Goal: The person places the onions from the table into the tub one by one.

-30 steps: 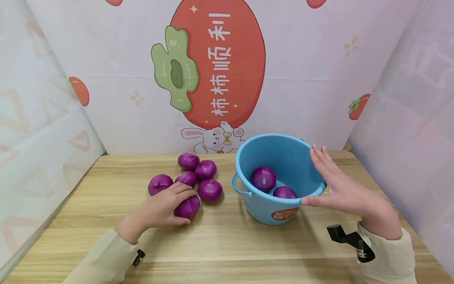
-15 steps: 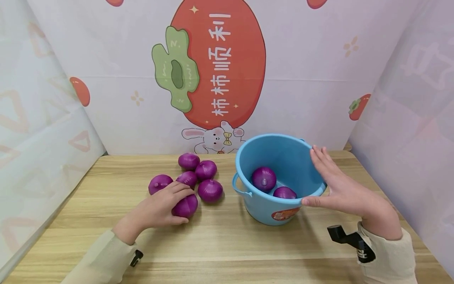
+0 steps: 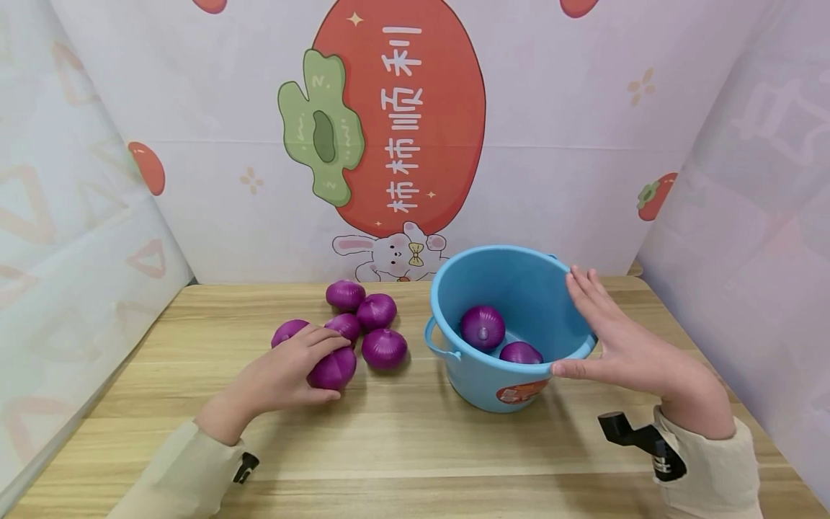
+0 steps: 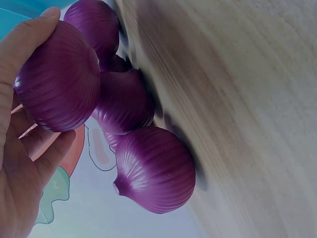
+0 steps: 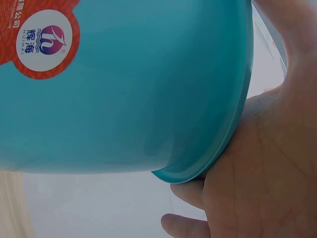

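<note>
My left hand [image 3: 288,371] grips a purple onion [image 3: 333,369] between thumb and fingers, at the near side of a loose group. In the left wrist view the gripped onion [image 4: 57,77] stands away from the wooden tabletop. Close by are several more onions, among them one at the left [image 3: 289,331], partly covered by the hand, and one at the right [image 3: 385,349]. A blue bucket [image 3: 496,386] stands right of them with two onions inside, one of them [image 3: 483,328] in fuller view. My right hand [image 3: 625,353] rests against the bucket's right rim, fingers straight and thumb at the front.
The wooden table [image 3: 415,461] ends at a printed cloth backdrop [image 3: 551,180], with cloth side walls left and right. The bucket's handle [image 3: 441,344] hangs on its left side. A black wrist mount [image 3: 648,443] sits on the right sleeve.
My left hand has shifted a little to the left with the gripped onion, away from the onion on its right. The right hand and the bucket have stayed put.
</note>
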The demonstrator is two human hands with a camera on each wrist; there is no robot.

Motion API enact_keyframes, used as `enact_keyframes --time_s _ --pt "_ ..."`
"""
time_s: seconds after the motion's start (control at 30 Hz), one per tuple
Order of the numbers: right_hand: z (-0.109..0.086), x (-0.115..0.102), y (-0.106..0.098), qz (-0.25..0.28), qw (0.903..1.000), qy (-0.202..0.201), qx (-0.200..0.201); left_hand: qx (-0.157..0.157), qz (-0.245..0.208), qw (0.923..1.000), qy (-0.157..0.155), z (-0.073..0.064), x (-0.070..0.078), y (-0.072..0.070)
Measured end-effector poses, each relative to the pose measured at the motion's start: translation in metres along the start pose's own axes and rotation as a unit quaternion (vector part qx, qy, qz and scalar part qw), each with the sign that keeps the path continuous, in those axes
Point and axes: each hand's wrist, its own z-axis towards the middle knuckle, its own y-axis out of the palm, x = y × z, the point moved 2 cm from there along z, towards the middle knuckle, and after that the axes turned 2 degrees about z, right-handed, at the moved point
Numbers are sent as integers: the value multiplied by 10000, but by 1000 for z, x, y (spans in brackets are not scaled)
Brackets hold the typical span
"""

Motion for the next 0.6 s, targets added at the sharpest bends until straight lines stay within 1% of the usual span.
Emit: enact_keyframes --time_s 0.17,0.43,0.6 --pt "0 0 0 -15 10000 17 7 38 5 10000 16 0 -1 -3" --pt "-1 0 0 -22 10000 43 7 64 -40 10000 -47 0 0 -8" --pt "-1 0 0 -15 10000 20 9 76 -37 10000 -11 0 1 -9"
